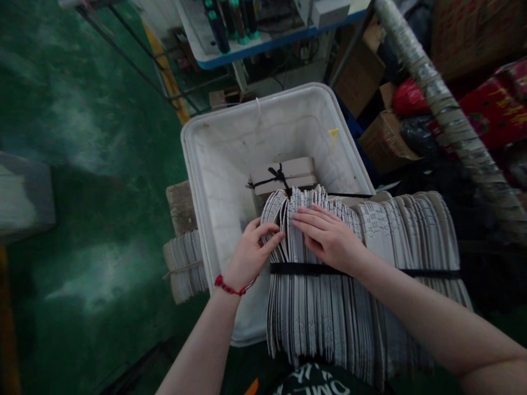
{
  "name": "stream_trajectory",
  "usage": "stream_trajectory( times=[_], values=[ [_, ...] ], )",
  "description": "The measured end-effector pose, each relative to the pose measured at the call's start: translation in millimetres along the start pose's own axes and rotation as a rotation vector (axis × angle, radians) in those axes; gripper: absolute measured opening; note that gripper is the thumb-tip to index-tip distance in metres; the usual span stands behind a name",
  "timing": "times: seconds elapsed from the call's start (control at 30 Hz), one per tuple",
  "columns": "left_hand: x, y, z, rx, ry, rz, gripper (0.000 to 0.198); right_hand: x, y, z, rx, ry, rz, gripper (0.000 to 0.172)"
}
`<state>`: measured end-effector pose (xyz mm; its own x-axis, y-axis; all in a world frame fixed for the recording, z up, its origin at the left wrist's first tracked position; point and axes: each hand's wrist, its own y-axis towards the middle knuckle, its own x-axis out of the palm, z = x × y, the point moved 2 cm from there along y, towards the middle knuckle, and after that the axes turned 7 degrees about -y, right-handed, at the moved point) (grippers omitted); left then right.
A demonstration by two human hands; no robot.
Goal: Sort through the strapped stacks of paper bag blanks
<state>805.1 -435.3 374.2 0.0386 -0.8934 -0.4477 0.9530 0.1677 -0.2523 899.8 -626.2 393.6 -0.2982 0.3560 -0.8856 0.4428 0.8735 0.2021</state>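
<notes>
A long bundle of thin, grey-white flat pieces (325, 312) stands on edge, with a black strap (307, 269) around it. Their exact kind is unclear. My left hand (256, 247) is at the bundle's left end, thumb and forefinger closed around the top edges of the outermost pieces, which fan slightly apart. Across the upper edges lies my right hand (329, 236), fingers stretched out and holding nothing. Behind the bundle is a white plastic bin (222, 159). Inside it sits a smaller stack (263, 171) tied with a black knotted band (280, 174).
Another tied stack (187, 266) and a wooden block (181, 206) are left of the bin. A blue-edged machine table (247, 55) with thread spools (234, 22) stands behind. A wrapped pole (444, 93) and cardboard boxes (387, 137) are at right.
</notes>
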Motion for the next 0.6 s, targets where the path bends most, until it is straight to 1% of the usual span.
stream_trajectory(
  times=[0.07, 0.17, 0.23, 0.27, 0.3, 0.4, 0.47, 0.6],
  values=[
    [2.4, -2, -1, -0.008, -0.007, 0.015, 0.016, 0, 0, 0, -0.003, -0.008, -0.002, 0.044],
    [8.8, -5, 2, -0.009, 0.028, 0.105, 0.014, -4, 1, 0, -0.013, -0.026, -0.028, 0.042],
    [12.0, -7, 5, 0.009, 0.047, 0.156, 0.022, -7, 2, 1, -0.019, -0.03, -0.061, 0.041],
    [12.8, -8, 7, 0.02, 0.054, 0.162, 0.026, -8, 2, 2, -0.022, -0.028, -0.075, 0.04],
    [13.1, -8, 9, 0.029, 0.062, 0.153, 0.027, -10, 2, 2, -0.023, -0.027, -0.087, 0.04],
    [10.9, -6, 13, 0.042, 0.092, 0.085, 0.016, -12, 3, 4, -0.015, -0.03, -0.09, 0.04],
    [8.7, -4, 13, 0.033, 0.095, 0.068, 0.011, -11, 3, 4, -0.007, -0.026, -0.085, 0.04],
    [6.9, -2, 10, -0.004, 0.079, 0.091, 0.018, -9, 3, 4, -0.001, -0.007, -0.063, 0.04]
  ],
)
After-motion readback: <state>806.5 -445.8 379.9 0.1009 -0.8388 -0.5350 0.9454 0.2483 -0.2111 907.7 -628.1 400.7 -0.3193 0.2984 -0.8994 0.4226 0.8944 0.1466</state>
